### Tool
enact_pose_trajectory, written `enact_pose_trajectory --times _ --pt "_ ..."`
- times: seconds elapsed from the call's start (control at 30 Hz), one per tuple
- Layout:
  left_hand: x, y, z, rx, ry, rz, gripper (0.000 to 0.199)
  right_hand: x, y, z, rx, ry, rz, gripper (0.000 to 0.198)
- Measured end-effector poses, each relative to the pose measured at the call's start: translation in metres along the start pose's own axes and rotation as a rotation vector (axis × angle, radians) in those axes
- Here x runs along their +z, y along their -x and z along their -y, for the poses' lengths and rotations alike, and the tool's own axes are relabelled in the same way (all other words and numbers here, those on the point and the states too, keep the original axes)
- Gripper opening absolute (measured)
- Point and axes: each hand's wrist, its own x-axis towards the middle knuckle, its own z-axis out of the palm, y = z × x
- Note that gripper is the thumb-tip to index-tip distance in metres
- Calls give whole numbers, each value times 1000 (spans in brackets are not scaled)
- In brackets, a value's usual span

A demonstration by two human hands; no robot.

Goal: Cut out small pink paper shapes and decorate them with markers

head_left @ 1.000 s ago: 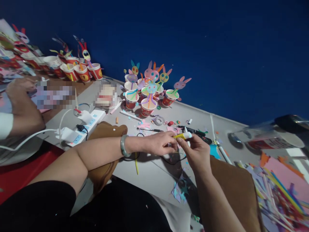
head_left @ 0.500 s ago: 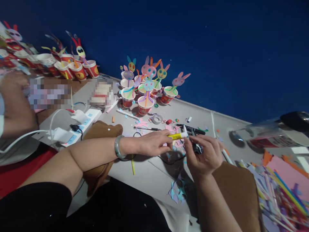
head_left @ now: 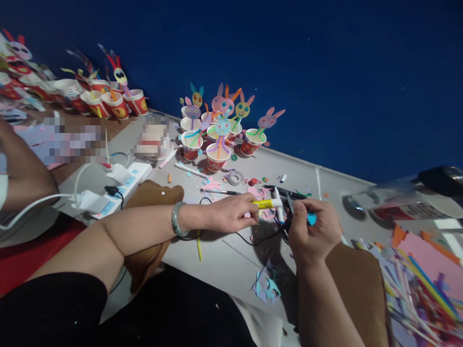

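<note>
While your left hand [head_left: 231, 214] keeps its pinch on the yellow glue tube [head_left: 266, 204], holding it level just above the tabletop [head_left: 217, 255], your right hand [head_left: 314, 226] has changed its job. A second ago its fingertips were up at the tube's white tip; now that hand has dropped to the right of the tip and is curled shut around a small blue paper piece [head_left: 311, 219], with something dark pressed in the same grip that you can't make out. The tip now points at what the right hand holds, almost touching it, so by the look of it the glue is meeting the paper rather than being uncapped or adjusted. The left wrist wears a pale bangle [head_left: 176, 220] and has barely moved. Behind the hands lie black pens [head_left: 285, 193], a tape roll [head_left: 235, 178] and coloured scraps, and farther back stands a cluster of cups [head_left: 217, 158] with paper bunnies on sticks. A power strip [head_left: 123, 185] with white cables sits to the left, near another person's arm [head_left: 21, 173] at the frame's edge. Cut paper offcuts [head_left: 266, 289] lie on the tabletop's near edge below your right hand, and a heap of coloured strips [head_left: 423, 284] fills the right corner.
</note>
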Motion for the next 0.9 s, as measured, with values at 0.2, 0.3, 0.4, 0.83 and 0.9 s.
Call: enact_pose_trajectory --times 0.2,0.3,0.4,0.83,0.9 --pt "2 -1 3 4 34 -36 13 -15 -11 -13 332 -80 68 10" --pt "3 -1 3 -11 63 -60 14 -22 -18 -21 458 -81 100 10" --pt "2 -1 2 -28 94 -61 11 -25 -19 -27 496 -116 123 16" --pt "-2 0 0 140 201 -47 12 -15 -2 4 -141 -271 57 20" --pt "-2 2 -1 164 158 -49 13 -18 -1 6 -228 -169 21 25"
